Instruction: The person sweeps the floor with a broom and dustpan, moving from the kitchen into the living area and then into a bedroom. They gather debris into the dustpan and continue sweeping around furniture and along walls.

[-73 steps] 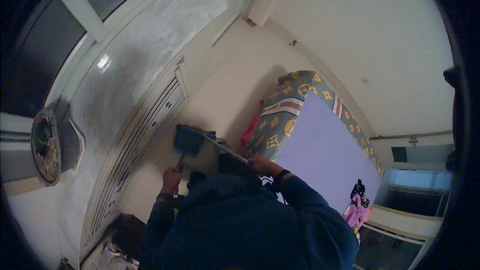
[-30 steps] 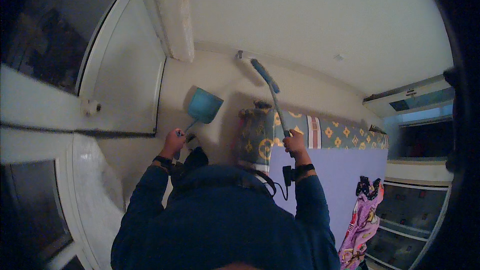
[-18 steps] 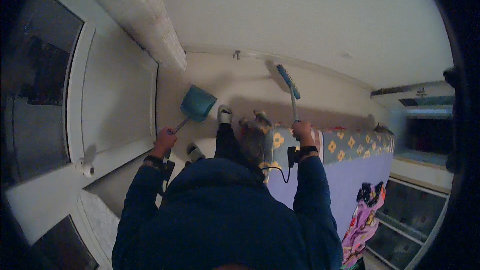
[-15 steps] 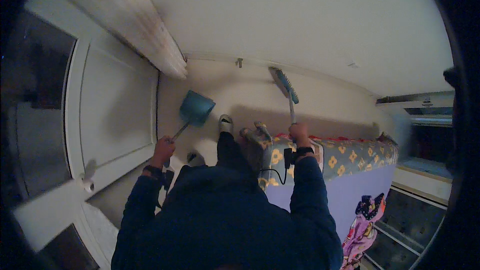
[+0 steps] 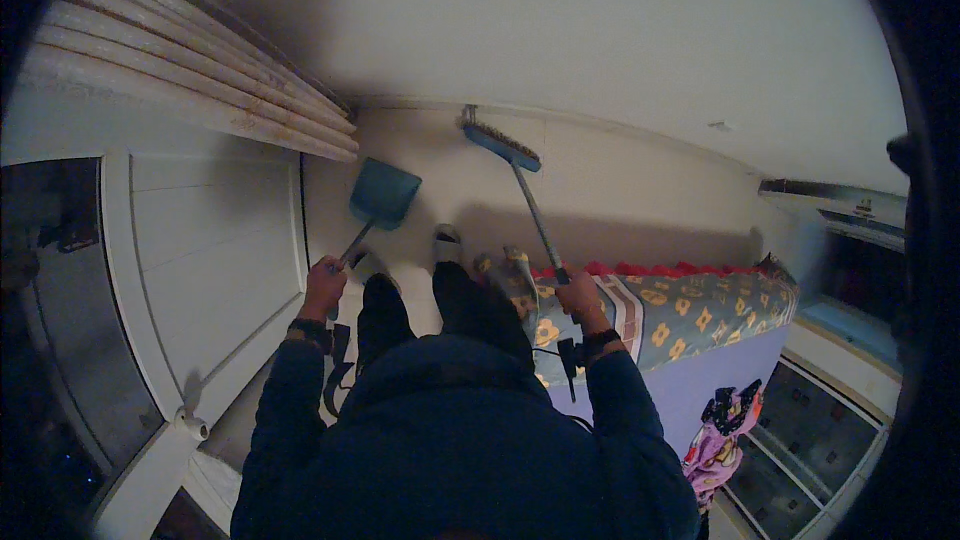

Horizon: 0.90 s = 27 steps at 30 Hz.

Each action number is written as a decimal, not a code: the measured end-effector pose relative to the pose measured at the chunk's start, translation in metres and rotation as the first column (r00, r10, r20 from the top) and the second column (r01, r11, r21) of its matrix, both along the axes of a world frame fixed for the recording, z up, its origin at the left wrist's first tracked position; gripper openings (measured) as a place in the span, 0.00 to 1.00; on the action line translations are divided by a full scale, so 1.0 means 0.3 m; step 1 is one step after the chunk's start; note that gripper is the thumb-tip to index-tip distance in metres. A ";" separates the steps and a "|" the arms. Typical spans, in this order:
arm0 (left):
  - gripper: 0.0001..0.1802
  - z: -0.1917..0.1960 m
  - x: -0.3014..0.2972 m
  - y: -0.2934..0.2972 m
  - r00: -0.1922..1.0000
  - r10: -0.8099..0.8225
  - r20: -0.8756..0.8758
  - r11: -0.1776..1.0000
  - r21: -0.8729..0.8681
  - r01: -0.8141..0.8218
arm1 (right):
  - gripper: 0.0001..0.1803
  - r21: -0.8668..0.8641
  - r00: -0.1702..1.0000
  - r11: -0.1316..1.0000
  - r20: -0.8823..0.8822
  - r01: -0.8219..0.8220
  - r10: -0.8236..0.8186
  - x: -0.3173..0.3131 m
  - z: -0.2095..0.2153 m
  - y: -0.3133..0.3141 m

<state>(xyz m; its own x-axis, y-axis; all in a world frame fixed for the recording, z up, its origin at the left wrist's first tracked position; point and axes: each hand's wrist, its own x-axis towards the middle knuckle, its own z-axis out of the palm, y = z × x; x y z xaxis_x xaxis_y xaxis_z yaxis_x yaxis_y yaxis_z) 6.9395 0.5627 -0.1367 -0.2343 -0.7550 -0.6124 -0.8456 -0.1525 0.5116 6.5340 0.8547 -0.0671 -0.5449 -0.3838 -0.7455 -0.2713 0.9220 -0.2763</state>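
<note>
My left hand (image 5: 324, 288) is closed round the handle of a blue-green dustpan (image 5: 385, 193). Its pan is out over the floor, left of my feet; I cannot tell whether it touches. In my right hand (image 5: 582, 298) is the grey handle of a broom (image 5: 534, 205). The blue broom head (image 5: 503, 146) lies out near the foot of the far wall, its bristles turned toward that wall. A small metal fitting stands right by the head's left end.
On the right is a bed (image 5: 690, 318) with a flowered cover, and pink patterned cloth (image 5: 722, 435) by its near side. To the left are a white door (image 5: 215, 230) with a knob and a gathered curtain (image 5: 220, 90). My slippered feet (image 5: 447, 240) stand between.
The broom head has swung left along the wall and turned, its bristles now facing the wall. My right hand shifted slightly left and nearer. The dustpan stays beside my feet, slightly higher in view.
</note>
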 end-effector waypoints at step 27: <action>0.10 -0.022 -0.019 -0.233 0.994 0.108 -0.031 0.994 0.026 -0.107 | 0.20 -0.058 0.902 0.902 -0.092 -0.428 0.423 0.330 -0.095 -0.557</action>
